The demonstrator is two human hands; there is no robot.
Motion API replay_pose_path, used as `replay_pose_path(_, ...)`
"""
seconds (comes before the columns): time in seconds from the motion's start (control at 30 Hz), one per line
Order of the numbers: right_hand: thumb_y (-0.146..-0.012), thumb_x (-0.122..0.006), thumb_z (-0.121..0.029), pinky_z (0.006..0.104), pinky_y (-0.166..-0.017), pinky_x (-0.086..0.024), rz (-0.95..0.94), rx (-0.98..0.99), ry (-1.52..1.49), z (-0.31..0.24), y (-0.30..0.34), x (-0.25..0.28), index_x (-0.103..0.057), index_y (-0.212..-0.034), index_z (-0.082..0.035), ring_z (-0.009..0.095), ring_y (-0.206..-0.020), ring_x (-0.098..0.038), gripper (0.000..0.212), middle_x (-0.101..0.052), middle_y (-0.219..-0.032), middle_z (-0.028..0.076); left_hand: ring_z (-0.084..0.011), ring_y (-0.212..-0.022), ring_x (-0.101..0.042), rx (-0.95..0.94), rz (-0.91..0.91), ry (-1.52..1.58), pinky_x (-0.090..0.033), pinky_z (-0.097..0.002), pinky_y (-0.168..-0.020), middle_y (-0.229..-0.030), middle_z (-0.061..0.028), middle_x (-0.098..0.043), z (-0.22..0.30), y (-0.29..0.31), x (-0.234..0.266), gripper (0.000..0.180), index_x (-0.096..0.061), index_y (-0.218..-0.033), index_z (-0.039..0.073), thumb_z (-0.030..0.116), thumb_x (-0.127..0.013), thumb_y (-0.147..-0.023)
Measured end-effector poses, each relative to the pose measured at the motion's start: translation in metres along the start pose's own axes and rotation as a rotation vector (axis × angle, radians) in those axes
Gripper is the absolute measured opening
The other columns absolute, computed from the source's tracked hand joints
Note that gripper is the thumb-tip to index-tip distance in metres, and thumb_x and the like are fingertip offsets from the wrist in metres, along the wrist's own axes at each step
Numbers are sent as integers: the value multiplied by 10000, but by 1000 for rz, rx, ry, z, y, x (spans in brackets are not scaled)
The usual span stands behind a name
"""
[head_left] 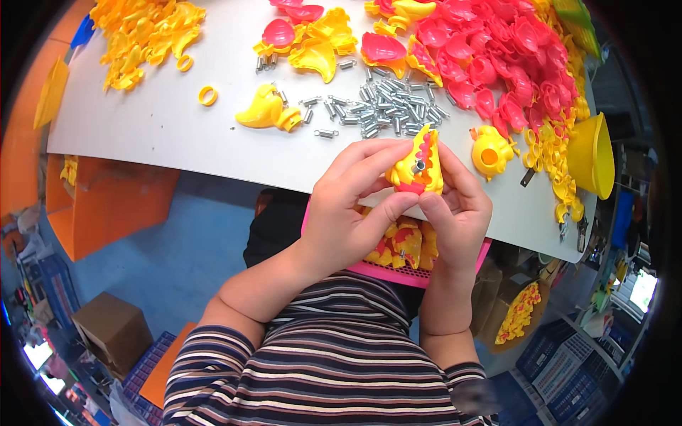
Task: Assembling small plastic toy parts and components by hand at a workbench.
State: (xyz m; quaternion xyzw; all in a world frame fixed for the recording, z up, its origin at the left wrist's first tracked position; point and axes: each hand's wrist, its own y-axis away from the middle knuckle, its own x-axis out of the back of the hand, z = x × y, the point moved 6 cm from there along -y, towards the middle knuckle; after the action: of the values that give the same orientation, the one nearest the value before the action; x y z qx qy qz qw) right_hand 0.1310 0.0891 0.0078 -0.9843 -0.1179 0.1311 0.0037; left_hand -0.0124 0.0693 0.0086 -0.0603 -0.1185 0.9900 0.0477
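Between my two hands, above the table's front edge, is a yellow plastic toy part with red inside and a small metal spring in its opening. My left hand grips it from the left, thumb at its lower end. From the right, the fingers and thumb of my right hand close on the same part. Just beyond lies a heap of metal springs. To its left rests a yellow toy part, and right of my right hand sits a round yellow part with a hole.
Red shell-like pieces are piled at the back right, yellow pieces at the back left. A pink basket with yellow-red parts is on my lap. A yellow container stands at the right edge, an orange bin below the table's left.
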Motion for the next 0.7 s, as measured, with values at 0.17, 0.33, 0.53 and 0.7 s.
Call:
replay_pose_path(0.17, -832, -744, -89, 307, -935, -496, 17, 74, 161, -3, 0, 0, -426, -1361, 111, 213, -1103, -605, 649, -577, -1244, 198, -234, -1203, -528, -13, -8, -91, -540, -326, -934, -1316, -171, -458, 2, -1, 2, 481, -491, -1333, -27, -1, -647, -879)
replay_pose_path(0.33, -823, -769, -177, 290, -900, -500, -33, 172, 355, -6, 3, 1, -451, -1361, 88, 192, -1060, -615, 679, -598, -1200, 170, -234, -1175, -545, -101, -48, -214, -543, -313, -903, -1303, -181, -478, 10, 0, 4, 480, -512, -1321, -19, 60, -674, -876)
replay_pose_path(0.53, -829, -753, -107, 294, -904, -507, 89, 179, 214, -10, 6, 3, -438, -1364, 94, 205, -1069, -618, 653, -594, -1224, 194, -230, -1097, -605, 79, 83, 141, -517, -323, -913, -1232, -174, -570, 8, 1, 1, 445, -509, -1301, -24, 63, -648, -887)
replay_pose_path(0.7, -805, -755, -68, 301, -899, -516, 207, -17, 252, -16, 8, 10, -435, -1362, 86, 220, -1053, -634, 661, -606, -1198, 190, -216, -1129, -600, 419, 105, 721, -530, -340, -926, -1281, -177, -544, -16, 2, 8, 424, -402, -1364, -45, 139, -482, -990)
